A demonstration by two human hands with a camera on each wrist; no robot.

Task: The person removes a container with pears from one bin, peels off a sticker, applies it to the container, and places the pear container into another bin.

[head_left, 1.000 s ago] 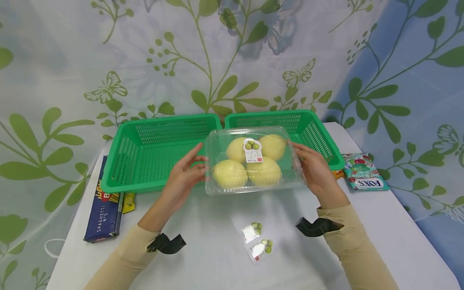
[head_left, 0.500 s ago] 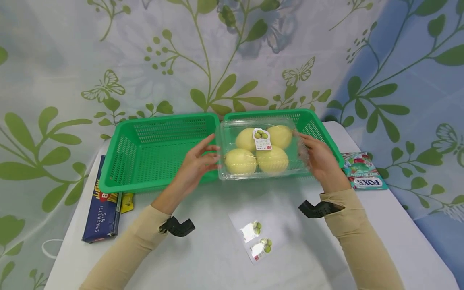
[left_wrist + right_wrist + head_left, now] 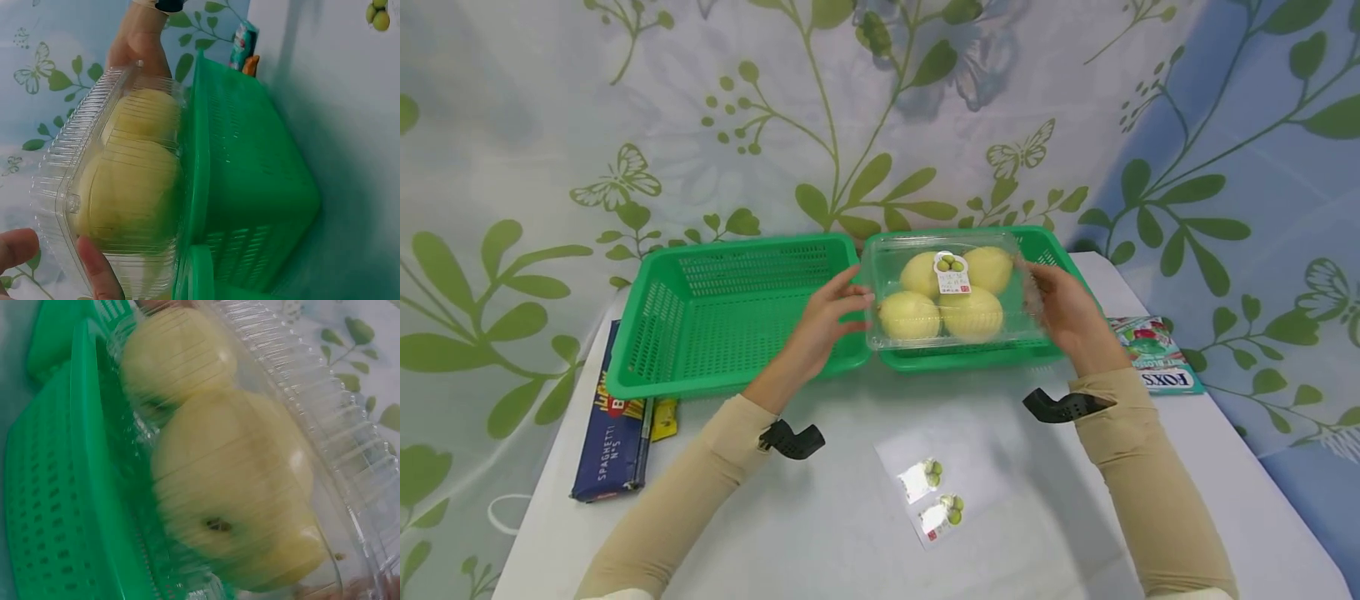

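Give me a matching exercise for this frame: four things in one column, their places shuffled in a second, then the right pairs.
Things:
1. fruit box
2. spaghetti pack
3. candy bag
4. stickers

Places:
A. table's right edge, beside the right basket
B. front of the table, between the arms
C. held between the left hand and right hand over the right basket
D. left of the left basket

Pairs: 1-C, 2-D, 3-A, 4-B

We can't read the clamshell label; the candy bag sits half behind the right wrist; the right-wrist view blurs the fruit.
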